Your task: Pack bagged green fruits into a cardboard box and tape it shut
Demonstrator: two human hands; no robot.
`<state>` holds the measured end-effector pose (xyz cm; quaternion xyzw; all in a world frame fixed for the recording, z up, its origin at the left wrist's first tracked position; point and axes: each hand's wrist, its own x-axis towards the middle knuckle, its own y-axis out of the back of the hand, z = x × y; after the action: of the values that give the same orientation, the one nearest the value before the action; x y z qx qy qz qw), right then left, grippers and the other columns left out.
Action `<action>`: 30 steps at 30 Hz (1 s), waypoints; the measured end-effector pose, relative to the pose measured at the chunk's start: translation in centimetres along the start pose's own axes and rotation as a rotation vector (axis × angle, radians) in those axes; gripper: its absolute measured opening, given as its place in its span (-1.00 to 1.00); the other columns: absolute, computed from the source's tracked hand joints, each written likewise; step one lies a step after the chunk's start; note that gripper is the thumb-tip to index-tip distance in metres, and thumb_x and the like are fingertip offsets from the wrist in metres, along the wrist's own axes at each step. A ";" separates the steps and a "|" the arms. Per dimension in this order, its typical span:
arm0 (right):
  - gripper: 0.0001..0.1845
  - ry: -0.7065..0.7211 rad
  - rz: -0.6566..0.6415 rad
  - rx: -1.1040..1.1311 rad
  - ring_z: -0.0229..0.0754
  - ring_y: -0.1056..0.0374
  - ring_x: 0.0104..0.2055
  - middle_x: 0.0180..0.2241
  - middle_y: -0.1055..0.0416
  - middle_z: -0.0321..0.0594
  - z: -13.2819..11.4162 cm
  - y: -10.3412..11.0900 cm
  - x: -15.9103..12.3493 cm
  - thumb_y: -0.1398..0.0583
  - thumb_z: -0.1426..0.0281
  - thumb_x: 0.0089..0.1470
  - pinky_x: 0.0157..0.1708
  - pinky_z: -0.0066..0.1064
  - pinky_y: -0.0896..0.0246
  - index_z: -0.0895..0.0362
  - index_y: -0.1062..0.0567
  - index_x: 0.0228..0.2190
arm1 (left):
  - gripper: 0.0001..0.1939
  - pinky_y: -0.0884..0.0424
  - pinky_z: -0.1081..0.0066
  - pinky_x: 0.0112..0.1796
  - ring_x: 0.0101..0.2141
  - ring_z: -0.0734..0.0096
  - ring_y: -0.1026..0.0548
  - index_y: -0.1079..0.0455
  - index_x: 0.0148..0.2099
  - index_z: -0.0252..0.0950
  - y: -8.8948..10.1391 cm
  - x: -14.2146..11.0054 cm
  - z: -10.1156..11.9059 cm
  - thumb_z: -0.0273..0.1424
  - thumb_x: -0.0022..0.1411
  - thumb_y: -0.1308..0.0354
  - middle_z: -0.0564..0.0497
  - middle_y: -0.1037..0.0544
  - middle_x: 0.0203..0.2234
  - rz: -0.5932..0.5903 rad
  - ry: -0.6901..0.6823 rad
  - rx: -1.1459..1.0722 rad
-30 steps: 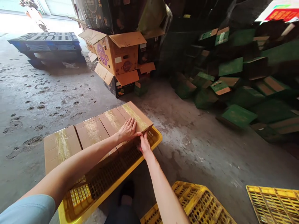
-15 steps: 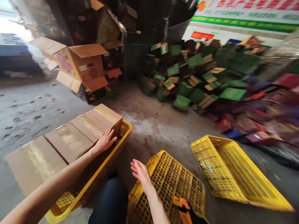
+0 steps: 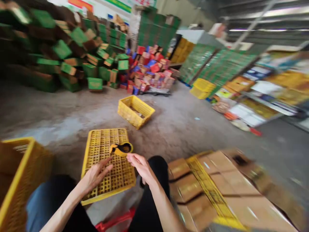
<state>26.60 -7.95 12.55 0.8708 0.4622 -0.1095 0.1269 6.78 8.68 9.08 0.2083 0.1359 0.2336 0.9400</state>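
Observation:
A yellow and black tape dispenser (image 3: pixel 120 149) lies on top of an upturned yellow crate (image 3: pixel 101 141) in front of my knees. My right hand (image 3: pixel 141 167) hovers just to the right of the dispenser, fingers spread, with its fingertips close to it but not gripping it. Over the crate's near half, my left hand (image 3: pixel 95 175) is open and holds nothing.
A second yellow crate (image 3: pixel 14 174) stands at the left edge, and a third yellow crate (image 3: pixel 135 111) sits on the concrete floor ahead. Flat brown cartons (image 3: pixel 217 183) lie at my right. Piles of green boxes (image 3: pixel 60 54) and red and blue boxes (image 3: pixel 149 69) fill the back.
The view has swung right, away from the crate of taped cartons. Both hands left those cartons and came over the upturned crate, close to the tape dispenser.

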 end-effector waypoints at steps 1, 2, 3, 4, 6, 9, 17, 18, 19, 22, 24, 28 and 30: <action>-0.29 0.029 0.070 0.005 0.10 -0.52 0.13 0.00 -0.63 -0.06 0.4 2.6 -2.0 -0.29 -0.26 0.01 0.19 -0.01 -0.34 0.01 -0.65 -0.05 | -0.32 -0.27 0.10 0.33 0.31 0.08 -0.38 -0.36 0.38 -0.13 -2.7 0.2 1.4 0.08 0.37 0.02 0.04 -0.47 0.27 -0.062 -0.043 -0.020; -0.27 0.044 0.145 0.012 0.11 -0.51 0.13 0.02 -0.62 -0.05 0.9 5.3 -4.1 -0.28 -0.27 0.02 0.20 0.00 -0.33 0.02 -0.64 -0.02 | -0.32 -0.24 0.12 0.35 0.33 0.10 -0.36 -0.36 0.39 -0.13 -5.4 0.4 2.8 0.08 0.39 0.03 0.04 -0.45 0.29 -0.121 -0.088 -0.041; -0.25 0.038 0.231 0.024 0.11 -0.51 0.13 0.04 -0.61 -0.03 1.8 8.0 -6.2 -0.28 -0.27 0.01 0.20 0.02 -0.32 0.02 -0.62 0.00 | -0.32 -0.22 0.14 0.36 0.33 0.11 -0.35 -0.36 0.39 -0.13 -8.1 0.5 4.3 0.08 0.40 0.04 0.04 -0.44 0.30 -0.174 -0.126 -0.056; -0.23 0.017 0.325 0.036 0.11 -0.52 0.12 0.04 -0.60 -0.02 2.9 10.7 -8.5 -0.29 -0.27 0.00 0.19 0.03 -0.33 0.02 -0.62 0.01 | -0.32 -0.22 0.15 0.36 0.33 0.12 -0.35 -0.36 0.38 -0.13 -10.6 0.6 5.9 0.08 0.40 0.04 0.03 -0.44 0.30 -0.223 -0.157 -0.068; -0.21 -0.062 0.500 0.068 0.13 -0.53 0.08 0.02 -0.61 -0.01 5.7 15.8 -12.9 -0.27 -0.30 -0.03 0.17 0.06 -0.34 0.03 -0.63 -0.03 | -0.33 -0.23 0.17 0.36 0.34 0.13 -0.34 -0.35 0.40 -0.13 -15.4 0.7 9.2 0.08 0.42 0.03 0.02 -0.41 0.32 -0.354 -0.226 -0.097; -0.26 -0.178 0.686 -0.014 0.26 -0.51 0.08 -0.10 -0.65 0.00 11.4 22.2 -18.8 -0.31 -0.31 -0.19 0.12 0.09 -0.36 0.05 -0.68 -0.26 | -0.37 -0.23 0.19 0.35 0.33 0.15 -0.36 -0.35 0.39 -0.10 -21.8 1.2 13.7 0.06 0.43 -0.02 -0.01 -0.41 0.32 -0.547 -0.310 -0.112; -0.37 -0.499 0.839 0.105 0.16 -0.58 -0.07 -0.12 -0.64 0.02 26.1 29.1 -24.0 -0.20 -0.26 -0.14 -0.15 -0.06 -0.46 0.01 -0.63 -0.35 | -0.44 -0.38 0.08 0.20 0.17 0.00 -0.51 -0.42 0.32 -0.09 -38.0 4.8 18.2 -0.09 0.34 -0.19 -0.06 -0.53 0.22 -0.890 -0.187 -0.178; -0.38 -0.498 0.814 0.080 0.14 -0.59 -0.09 -0.14 -0.65 0.02 27.0 29.7 -23.2 -0.17 -0.24 -0.08 -0.17 -0.08 -0.46 0.01 -0.64 -0.32 | -0.45 -0.39 0.09 0.19 0.16 -0.01 -0.51 -0.44 0.30 -0.08 -40.1 5.7 18.0 -0.11 0.30 -0.23 -0.05 -0.55 0.20 -0.895 -0.091 -0.238; -0.39 -0.494 0.785 0.060 0.13 -0.59 -0.11 -0.15 -0.65 0.01 27.7 30.5 -22.0 -0.17 -0.21 -0.03 -0.18 -0.09 -0.47 0.02 -0.65 -0.28 | -0.45 -0.39 0.12 0.18 0.18 -0.01 -0.49 -0.47 0.25 -0.08 -42.1 6.7 17.7 -0.15 0.23 -0.31 -0.05 -0.56 0.18 -0.855 0.053 -0.303; -0.42 -0.473 0.734 -0.024 0.10 -0.56 -0.02 -0.06 -0.64 -0.02 29.2 34.2 -16.8 -0.21 -0.10 0.06 -0.08 -0.12 -0.47 0.07 -0.65 -0.12 | -0.47 -0.45 0.18 0.09 0.19 0.00 -0.48 -0.44 0.20 -0.12 -47.6 10.2 16.2 -0.17 0.22 -0.34 -0.14 -0.54 0.16 -0.655 0.550 -0.453; -0.49 -0.470 0.728 -0.121 0.07 -0.50 0.10 0.03 -0.60 -0.01 30.1 38.0 -12.7 -0.22 0.01 0.15 0.06 -0.15 -0.41 0.10 -0.64 -0.06 | -0.51 -0.45 0.19 0.08 0.21 0.03 -0.45 -0.33 0.27 -0.18 -50.5 12.5 15.1 -0.12 0.38 -0.16 -0.21 -0.46 0.23 -0.566 0.683 -0.469; -0.63 -0.511 0.719 -0.334 0.01 -0.46 0.11 0.11 -0.50 -0.04 32.6 46.6 -5.3 -0.24 0.19 0.32 0.13 -0.09 -0.39 0.12 -0.54 0.05 | -0.49 -0.37 0.16 0.18 0.32 0.03 -0.31 -0.14 0.37 -0.26 -55.1 16.9 12.4 -0.12 0.54 0.13 -0.27 -0.23 0.38 -0.456 0.815 -0.465; -0.64 -0.530 0.700 -0.441 -0.05 -0.46 0.05 0.14 -0.44 -0.09 34.1 50.1 -2.5 -0.24 0.21 0.35 0.05 -0.08 -0.46 0.07 -0.49 0.09 | -0.46 -0.35 0.17 0.21 0.36 0.03 -0.27 -0.11 0.39 -0.26 -57.1 18.8 10.9 -0.09 0.54 0.16 -0.29 -0.17 0.42 -0.427 0.866 -0.482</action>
<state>64.47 -47.93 -12.86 0.8685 0.1058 -0.1777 0.4505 48.54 -31.47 -10.34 -0.1609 0.4931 0.1261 0.8456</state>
